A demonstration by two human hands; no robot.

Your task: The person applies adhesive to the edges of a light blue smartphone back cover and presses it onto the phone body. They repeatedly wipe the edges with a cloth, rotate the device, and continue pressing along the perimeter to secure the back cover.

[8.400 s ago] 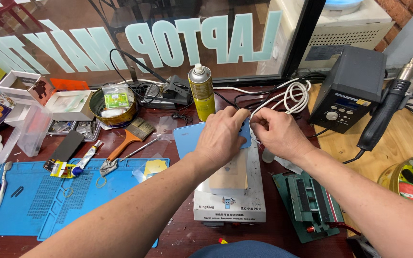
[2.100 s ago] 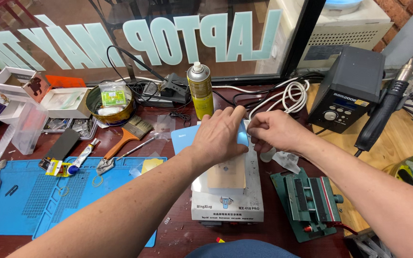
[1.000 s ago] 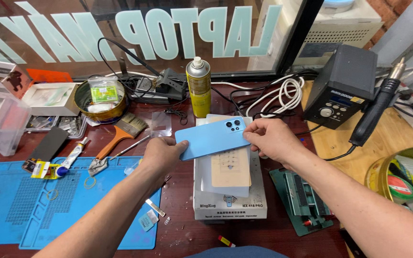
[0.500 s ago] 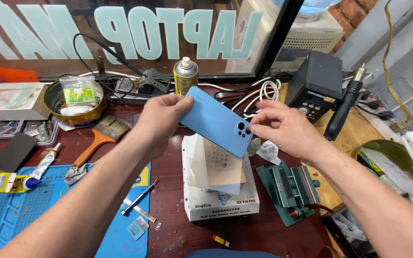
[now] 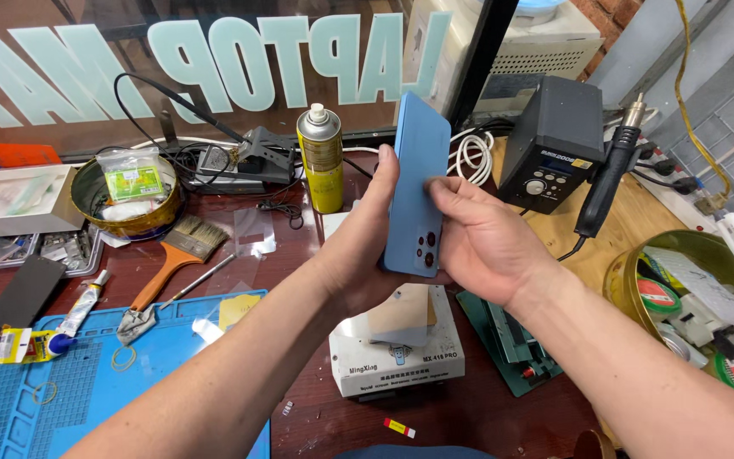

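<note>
A light blue phone (image 5: 419, 174) stands almost upright in the air, back side toward me, its camera cluster at the lower end. My left hand (image 5: 365, 238) grips its left edge and underside. My right hand (image 5: 479, 242) holds the right edge, with the thumb lying across the back. Both hands are raised above a small white heating-plate box (image 5: 401, 361) on the dark red bench.
A yellow spray can (image 5: 320, 158) stands behind the hands. A black hot-air station (image 5: 551, 143) with its handle (image 5: 609, 176) is at the right, a green fixture (image 5: 507, 342) beside the white box. A blue mat (image 5: 112, 374), brush (image 5: 172, 259) and round tin (image 5: 129, 197) lie left.
The phone was lifted off the white box and turned from flat to nearly upright. Both hands rose with it, and my view shifted right.
</note>
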